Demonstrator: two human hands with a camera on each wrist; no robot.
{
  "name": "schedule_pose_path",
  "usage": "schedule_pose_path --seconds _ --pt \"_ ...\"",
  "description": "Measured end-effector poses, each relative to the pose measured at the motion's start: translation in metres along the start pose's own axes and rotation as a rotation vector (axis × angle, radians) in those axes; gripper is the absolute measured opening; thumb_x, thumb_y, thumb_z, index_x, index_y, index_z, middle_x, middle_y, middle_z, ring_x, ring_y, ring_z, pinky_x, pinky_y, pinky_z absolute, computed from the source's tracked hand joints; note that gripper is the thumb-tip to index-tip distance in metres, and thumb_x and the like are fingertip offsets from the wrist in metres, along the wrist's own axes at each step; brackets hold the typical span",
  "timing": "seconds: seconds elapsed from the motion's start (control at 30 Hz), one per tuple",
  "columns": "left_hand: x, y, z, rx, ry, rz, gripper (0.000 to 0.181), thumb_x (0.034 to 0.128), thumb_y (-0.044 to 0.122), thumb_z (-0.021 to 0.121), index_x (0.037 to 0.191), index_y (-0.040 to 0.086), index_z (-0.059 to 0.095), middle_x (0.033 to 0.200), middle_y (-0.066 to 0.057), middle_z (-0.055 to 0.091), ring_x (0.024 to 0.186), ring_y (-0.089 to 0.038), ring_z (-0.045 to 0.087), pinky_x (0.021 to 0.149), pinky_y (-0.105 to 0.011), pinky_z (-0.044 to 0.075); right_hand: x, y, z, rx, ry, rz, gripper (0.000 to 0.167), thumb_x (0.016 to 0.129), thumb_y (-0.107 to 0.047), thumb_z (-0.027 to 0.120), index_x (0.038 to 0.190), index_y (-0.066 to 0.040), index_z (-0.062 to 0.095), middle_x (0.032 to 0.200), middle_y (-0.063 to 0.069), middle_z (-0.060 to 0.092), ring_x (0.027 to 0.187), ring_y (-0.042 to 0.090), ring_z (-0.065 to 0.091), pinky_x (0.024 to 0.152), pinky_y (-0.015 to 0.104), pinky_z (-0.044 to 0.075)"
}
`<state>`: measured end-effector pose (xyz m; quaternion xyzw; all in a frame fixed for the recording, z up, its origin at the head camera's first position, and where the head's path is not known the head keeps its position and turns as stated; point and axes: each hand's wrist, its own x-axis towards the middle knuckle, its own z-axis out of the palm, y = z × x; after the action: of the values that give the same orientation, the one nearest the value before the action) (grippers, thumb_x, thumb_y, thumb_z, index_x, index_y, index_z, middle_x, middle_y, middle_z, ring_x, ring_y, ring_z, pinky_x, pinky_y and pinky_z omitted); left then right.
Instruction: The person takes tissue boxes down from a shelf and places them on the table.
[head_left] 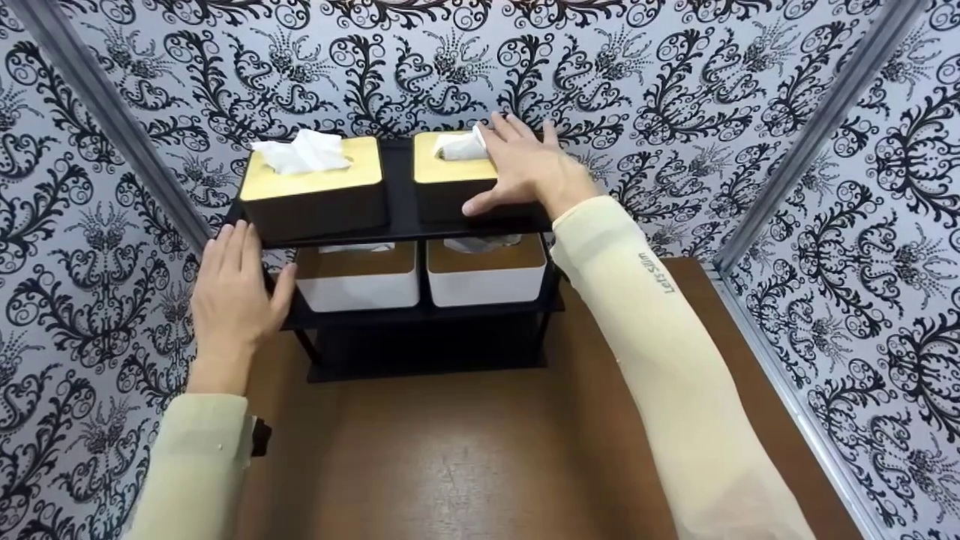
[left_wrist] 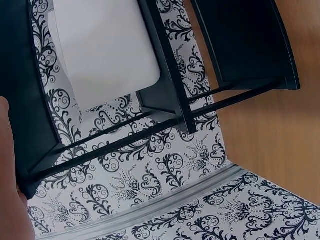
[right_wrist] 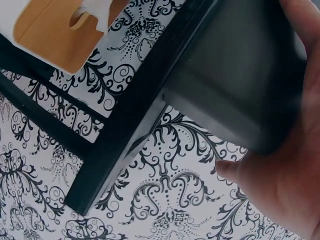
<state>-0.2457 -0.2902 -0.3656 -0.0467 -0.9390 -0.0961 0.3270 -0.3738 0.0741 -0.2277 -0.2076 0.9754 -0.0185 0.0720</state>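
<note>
A black tissue box with a yellow top (head_left: 450,171) stands on the right of a black rack's top tier (head_left: 403,195). My right hand (head_left: 525,161) spans its right end, thumb against the front and fingers over the far side. In the right wrist view the right hand (right_wrist: 285,185) is around the dark box (right_wrist: 220,75). At the left end of the top tier my left hand (head_left: 234,289) rests with straight fingers, beside a second black tissue box (head_left: 315,214). Only the edge of the left hand (left_wrist: 12,185) shows in the left wrist view.
Two white tissue boxes, a left one (head_left: 360,291) and a right one (head_left: 487,287), sit on the middle tier. Below is a dark bottom tier (head_left: 427,360). The rack stands on a brown wooden tabletop (head_left: 442,465), enclosed by patterned walls (head_left: 750,135).
</note>
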Motion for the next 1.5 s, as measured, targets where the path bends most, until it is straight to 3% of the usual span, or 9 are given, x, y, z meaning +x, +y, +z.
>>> schedule_pose_path --seconds 0.17,0.4,0.7,0.8,0.93,1.03,1.2,1.37,1.5 --pt "-0.001 -0.001 -0.001 0.007 -0.008 -0.01 0.069 0.0964 0.04 0.05 0.146 -0.006 0.035 0.152 -0.025 0.038 0.143 -0.039 0.032 0.126 -0.041 0.014 0.003 -0.005 0.001 -0.011 -0.016 -0.007 0.127 0.066 -0.087 0.056 0.154 -0.03 -0.015 0.162 0.0 -0.02 0.152 0.024 -0.016 0.116 0.065 -0.014" --pt "-0.001 -0.001 0.001 0.004 0.014 -0.013 0.069 0.0957 0.041 0.051 0.145 -0.006 0.037 0.15 -0.025 0.04 0.143 -0.039 0.034 0.126 -0.041 0.015 0.004 -0.005 -0.005 0.052 -0.044 -0.033 0.123 0.07 -0.08 0.062 0.156 -0.03 -0.01 0.165 0.004 -0.014 0.153 0.029 -0.011 0.119 0.066 0.001" --pt "-0.003 0.001 0.009 0.007 0.051 -0.001 0.069 0.0939 0.039 0.052 0.143 -0.007 0.04 0.148 -0.025 0.043 0.141 -0.04 0.036 0.125 -0.042 0.018 0.006 0.0 -0.007 0.123 -0.067 -0.054 0.122 0.069 -0.072 0.07 0.157 -0.031 -0.003 0.166 0.006 -0.01 0.153 0.028 -0.011 0.12 0.064 -0.002" --pt "-0.002 0.001 0.009 0.008 0.063 0.003 0.069 0.0935 0.039 0.052 0.143 -0.008 0.04 0.147 -0.026 0.044 0.141 -0.04 0.036 0.125 -0.042 0.019 0.008 0.001 -0.007 0.111 -0.043 -0.099 0.121 0.069 -0.067 0.074 0.158 -0.029 0.001 0.166 0.009 -0.001 0.153 0.03 -0.001 0.123 0.057 0.007" --pt "-0.001 0.0 0.007 0.012 0.075 0.005 0.069 0.0928 0.039 0.053 0.143 -0.008 0.04 0.147 -0.025 0.045 0.141 -0.04 0.036 0.125 -0.042 0.019 0.01 0.001 -0.006 0.098 -0.024 -0.114 0.121 0.068 -0.065 0.076 0.157 -0.033 0.002 0.166 0.008 -0.002 0.154 0.027 0.0 0.125 0.051 0.006" --pt "0.0 0.0 0.007 0.017 0.062 -0.003 0.07 0.0932 0.04 0.052 0.143 -0.007 0.04 0.148 -0.025 0.044 0.141 -0.039 0.036 0.125 -0.041 0.019 0.011 0.002 -0.004 0.094 -0.003 -0.116 0.119 0.067 -0.065 0.077 0.156 -0.037 0.004 0.166 0.008 -0.002 0.154 0.027 0.001 0.125 0.053 0.008" --pt "0.0 0.001 0.007 0.019 0.035 -0.015 0.07 0.0943 0.041 0.051 0.145 -0.006 0.038 0.149 -0.025 0.042 0.142 -0.039 0.034 0.125 -0.041 0.017 0.011 0.004 -0.002 0.099 0.048 -0.135 0.115 0.065 -0.063 0.08 0.155 -0.04 0.012 0.163 0.008 0.013 0.15 0.028 0.013 0.12 0.057 0.021" --pt "-0.001 0.001 0.009 0.021 0.048 -0.013 0.07 0.0932 0.039 0.054 0.144 -0.007 0.038 0.148 -0.025 0.043 0.142 -0.039 0.035 0.125 -0.041 0.016 0.013 0.006 -0.003 0.128 0.07 -0.154 0.113 0.062 -0.057 0.083 0.154 -0.04 0.02 0.151 0.007 0.032 0.138 0.024 0.028 0.114 0.05 0.033" --pt "-0.001 0.0 0.009 0.025 0.058 -0.012 0.07 0.093 0.039 0.053 0.143 -0.007 0.039 0.148 -0.025 0.043 0.142 -0.04 0.035 0.126 -0.041 0.016 0.012 0.005 -0.005 0.123 0.072 -0.147 0.112 0.062 -0.059 0.083 0.153 -0.043 0.02 0.149 0.007 0.034 0.136 0.025 0.029 0.112 0.051 0.035"
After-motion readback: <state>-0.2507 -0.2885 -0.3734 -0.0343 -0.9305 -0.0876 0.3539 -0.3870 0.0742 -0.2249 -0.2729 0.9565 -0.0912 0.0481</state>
